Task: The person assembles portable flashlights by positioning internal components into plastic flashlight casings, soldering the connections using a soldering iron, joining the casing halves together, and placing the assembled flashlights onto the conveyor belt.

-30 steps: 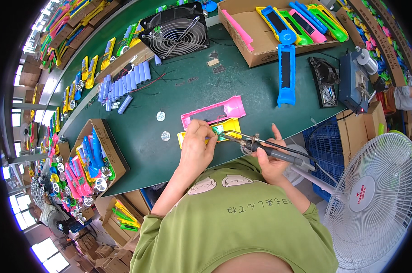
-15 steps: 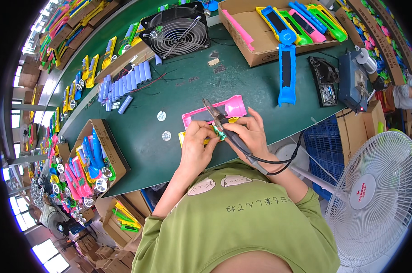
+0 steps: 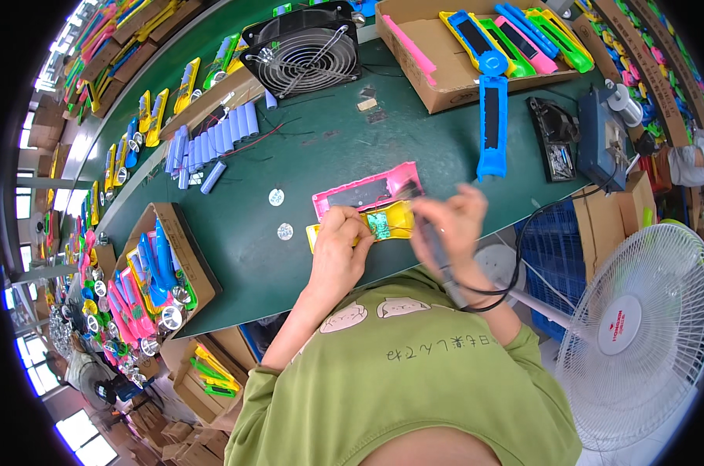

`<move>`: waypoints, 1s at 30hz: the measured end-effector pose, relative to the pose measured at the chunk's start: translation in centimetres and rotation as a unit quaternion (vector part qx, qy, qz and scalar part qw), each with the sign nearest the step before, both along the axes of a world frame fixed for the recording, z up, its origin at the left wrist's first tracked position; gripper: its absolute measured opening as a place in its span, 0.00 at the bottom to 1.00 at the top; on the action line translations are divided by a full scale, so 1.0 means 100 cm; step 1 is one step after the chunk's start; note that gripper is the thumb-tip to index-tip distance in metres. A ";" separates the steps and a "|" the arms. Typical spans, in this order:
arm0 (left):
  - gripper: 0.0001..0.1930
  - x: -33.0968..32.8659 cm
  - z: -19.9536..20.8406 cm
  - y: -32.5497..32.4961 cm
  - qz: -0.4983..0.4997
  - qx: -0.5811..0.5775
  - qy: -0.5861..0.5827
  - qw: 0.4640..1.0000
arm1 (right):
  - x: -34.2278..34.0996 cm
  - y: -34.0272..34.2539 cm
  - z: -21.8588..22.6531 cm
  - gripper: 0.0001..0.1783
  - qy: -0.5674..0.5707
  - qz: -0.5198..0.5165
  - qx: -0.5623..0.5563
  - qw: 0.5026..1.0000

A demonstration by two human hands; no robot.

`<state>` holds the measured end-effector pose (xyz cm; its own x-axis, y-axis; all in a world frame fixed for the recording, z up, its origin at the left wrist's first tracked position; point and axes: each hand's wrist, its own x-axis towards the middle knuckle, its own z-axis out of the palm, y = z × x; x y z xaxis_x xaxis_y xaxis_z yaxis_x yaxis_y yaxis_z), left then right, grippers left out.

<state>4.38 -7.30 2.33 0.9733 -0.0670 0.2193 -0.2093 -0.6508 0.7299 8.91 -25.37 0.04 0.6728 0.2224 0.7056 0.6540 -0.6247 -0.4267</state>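
My left hand (image 3: 339,247) is closed at the near edge of a yellow plastic housing (image 3: 401,220), its fingertips beside a small green circuit board (image 3: 378,225) lying in the housing. Thin wires run by the board. Blurred by motion, my right hand (image 3: 454,227) grips a soldering iron (image 3: 432,245) whose tip end points up and away, over the right end of a pink housing (image 3: 343,196). That pink housing lies just beyond the yellow one, with a dark strip inside. Two round silvery discs (image 3: 276,197) rest left of it.
Several purple cylindrical batteries (image 3: 226,136) and a black metal fan (image 3: 305,58) stand farther back. A cardboard box (image 3: 437,97) of coloured housings, a blue housing (image 3: 491,128) and a soldering station (image 3: 601,144) are at right. Another full box (image 3: 196,256) sits left; a white fan (image 3: 639,334) stands right.
My right hand has moved right, away from the board, with the soldering iron; more of the board and yellow housing shows. My left hand has stayed nearly in place.
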 end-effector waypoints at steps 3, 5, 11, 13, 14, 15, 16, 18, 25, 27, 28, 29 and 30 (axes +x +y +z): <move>0.07 0.001 0.001 0.000 0.006 -0.010 0.003 1.000 | 0.009 -0.023 0.032 0.20 0.016 -0.045 0.018 0.999; 0.07 0.000 0.002 0.000 0.013 -0.016 0.015 1.000 | 0.009 -0.032 0.036 0.20 0.003 -0.041 0.009 0.999; 0.07 0.000 0.003 -0.002 0.017 -0.007 0.019 1.000 | -0.018 -0.053 0.028 0.17 0.030 -0.104 -0.001 0.994; 0.07 -0.001 0.005 -0.003 0.018 0.006 0.019 1.000 | -0.027 -0.057 0.031 0.17 0.057 -0.104 -0.010 0.993; 0.08 0.000 0.006 -0.003 0.024 0.011 0.025 0.999 | -0.031 -0.059 0.033 0.17 0.082 -0.104 -0.019 0.991; 0.08 0.000 0.007 -0.003 0.030 0.017 0.031 0.999 | -0.035 -0.059 0.037 0.17 0.104 -0.108 -0.047 0.988; 0.08 0.001 0.008 -0.003 0.030 0.017 0.031 0.999 | -0.035 -0.058 0.037 0.17 0.105 -0.108 -0.047 0.988; 0.08 0.002 0.009 -0.004 0.029 0.025 0.041 0.998 | -0.034 -0.056 0.033 0.18 0.076 -0.051 0.033 0.995; 0.07 0.005 0.011 -0.004 0.020 0.046 0.036 0.998 | -0.045 -0.054 0.023 0.16 0.140 0.040 0.129 0.981; 0.07 0.008 0.014 -0.004 0.006 0.069 0.057 0.996 | -0.050 -0.052 0.018 0.11 0.190 0.092 0.208 0.955; 0.07 0.009 0.016 -0.004 0.006 0.069 0.057 0.996 | -0.054 -0.049 0.012 0.11 0.190 0.091 0.208 0.955; 0.07 0.011 0.018 -0.005 -0.001 0.080 0.068 0.994 | -0.059 -0.043 0.006 0.11 0.247 0.083 0.296 0.919; 0.07 0.012 0.019 -0.006 -0.006 0.091 0.080 0.993 | -0.062 -0.039 0.003 0.10 0.302 0.074 0.380 0.871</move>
